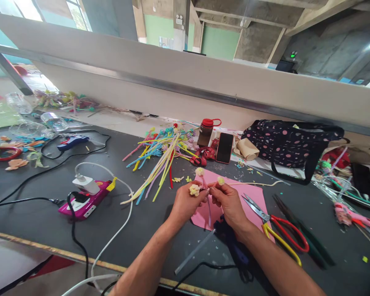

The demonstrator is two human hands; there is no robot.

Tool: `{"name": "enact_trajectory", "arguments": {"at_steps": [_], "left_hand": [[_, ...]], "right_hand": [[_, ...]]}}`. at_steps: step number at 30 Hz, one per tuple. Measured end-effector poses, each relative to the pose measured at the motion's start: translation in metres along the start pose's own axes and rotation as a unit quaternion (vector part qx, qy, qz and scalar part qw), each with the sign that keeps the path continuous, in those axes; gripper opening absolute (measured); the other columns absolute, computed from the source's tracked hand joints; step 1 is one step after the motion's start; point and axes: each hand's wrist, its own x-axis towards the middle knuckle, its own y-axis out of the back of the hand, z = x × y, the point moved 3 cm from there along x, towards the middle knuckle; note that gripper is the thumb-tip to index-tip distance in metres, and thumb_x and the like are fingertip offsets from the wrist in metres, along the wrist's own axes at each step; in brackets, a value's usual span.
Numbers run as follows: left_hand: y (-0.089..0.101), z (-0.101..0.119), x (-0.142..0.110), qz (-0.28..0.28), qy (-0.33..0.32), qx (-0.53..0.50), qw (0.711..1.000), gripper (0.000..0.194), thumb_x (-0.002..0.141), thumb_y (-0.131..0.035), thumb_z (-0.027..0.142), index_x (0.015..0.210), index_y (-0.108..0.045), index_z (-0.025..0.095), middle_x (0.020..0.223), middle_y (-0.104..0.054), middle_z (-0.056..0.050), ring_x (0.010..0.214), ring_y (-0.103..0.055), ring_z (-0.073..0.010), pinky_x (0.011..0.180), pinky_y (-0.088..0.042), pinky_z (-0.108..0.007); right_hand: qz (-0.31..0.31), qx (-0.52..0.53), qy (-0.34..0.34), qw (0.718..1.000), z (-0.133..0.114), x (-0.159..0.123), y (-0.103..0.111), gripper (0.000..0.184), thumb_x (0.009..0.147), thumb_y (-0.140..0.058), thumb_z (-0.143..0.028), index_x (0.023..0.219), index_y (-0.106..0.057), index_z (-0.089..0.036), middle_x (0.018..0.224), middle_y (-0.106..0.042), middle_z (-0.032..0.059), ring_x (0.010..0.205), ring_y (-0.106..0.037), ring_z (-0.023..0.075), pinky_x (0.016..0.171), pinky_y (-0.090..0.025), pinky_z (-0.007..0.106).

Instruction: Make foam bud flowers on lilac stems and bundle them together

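Note:
Both hands meet above a pink sheet (251, 193) on the dark tabletop. My left hand (189, 201) is closed on a fuzzy-stemmed flower bunch with pale yellow blooms (195, 189). Another yellow bloom (199, 172) stands above the fingers. My right hand (226, 199) pinches a pink fuzzy stem with a small yellow bloom (221, 181), close against the left fingertips. A lilac stem (209, 211) hangs below the fingers. Beneath my right wrist lies a dark blue glue gun (234, 242), partly hidden, with a clear glue stick (194, 253) at its end.
Red-handled scissors (274, 220) and yellow-handled pliers (282, 244) lie right of the pink sheet. Loose pipe cleaners (160, 160) spread behind. A phone (224, 148), red-lidded bottle (206, 132) and patterned bag (283, 144) stand at the back. A magenta power strip (86, 201) with cords sits left.

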Motion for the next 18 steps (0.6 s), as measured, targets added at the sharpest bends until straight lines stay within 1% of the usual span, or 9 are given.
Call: {"name": "enact_trajectory", "arguments": {"at_steps": [4, 8, 12, 15, 18], "left_hand": [[0.0004, -0.0018, 0.0012, -0.001, -0.001, 0.008, 1.0, 0.016, 0.062, -0.067, 0.027, 0.073, -0.061, 0.017, 0.055, -0.062, 0.001, 0.049, -0.056, -0.0123, 0.047, -0.042, -0.02], [0.0007, -0.0039, 0.0024, 0.003, -0.004, 0.019, 1.0, 0.018, 0.061, -0.067, 0.025, 0.076, -0.061, 0.017, 0.058, -0.063, 0.001, 0.051, -0.058, -0.0125, 0.049, -0.043, -0.02], [0.0006, -0.0032, 0.0024, -0.001, 0.003, 0.001, 1.0, 0.017, 0.064, -0.065, 0.026, 0.078, -0.061, 0.017, 0.067, -0.065, -0.001, 0.054, -0.06, -0.013, 0.051, -0.045, -0.021], [0.0006, -0.004, 0.0025, -0.009, 0.017, -0.018, 1.0, 0.019, 0.066, -0.065, 0.029, 0.08, -0.06, 0.017, 0.067, -0.065, -0.001, 0.057, -0.062, -0.0144, 0.051, -0.047, -0.022], [0.0008, -0.006, 0.003, -0.009, 0.024, -0.04, 0.999, 0.024, 0.063, -0.068, 0.031, 0.081, -0.06, 0.016, 0.064, -0.064, -0.001, 0.058, -0.062, -0.0156, 0.051, -0.048, -0.023]], "right_hand": [[0.003, -0.024, 0.01, 1.0, -0.0031, -0.0003, 0.0011, 0.022, 0.07, -0.064, -0.034, 0.083, -0.069, -0.017, 0.06, -0.057, -0.0013, 0.05, -0.044, 0.0101, 0.046, -0.03, 0.023], [0.006, -0.047, 0.024, 0.999, -0.0068, -0.0009, 0.0015, 0.018, 0.072, -0.063, -0.031, 0.083, -0.07, -0.019, 0.062, -0.058, -0.0011, 0.052, -0.045, 0.0105, 0.047, -0.031, 0.023], [-0.006, -0.055, 0.031, 0.998, -0.0069, -0.0014, 0.0002, 0.014, 0.073, -0.062, -0.03, 0.076, -0.07, -0.019, 0.062, -0.057, -0.0012, 0.053, -0.045, 0.0112, 0.049, -0.032, 0.024], [-0.014, -0.075, 0.053, 0.996, -0.0067, -0.0018, -0.0004, 0.014, 0.075, -0.061, -0.029, 0.069, -0.069, -0.019, 0.063, -0.057, -0.0012, 0.055, -0.046, 0.0114, 0.051, -0.033, 0.024], [-0.015, -0.089, 0.065, 0.994, -0.0067, -0.0022, -0.0001, 0.015, 0.076, -0.06, -0.028, 0.067, -0.068, -0.019, 0.06, -0.055, -0.0019, 0.055, -0.046, 0.011, 0.052, -0.033, 0.024]]}}
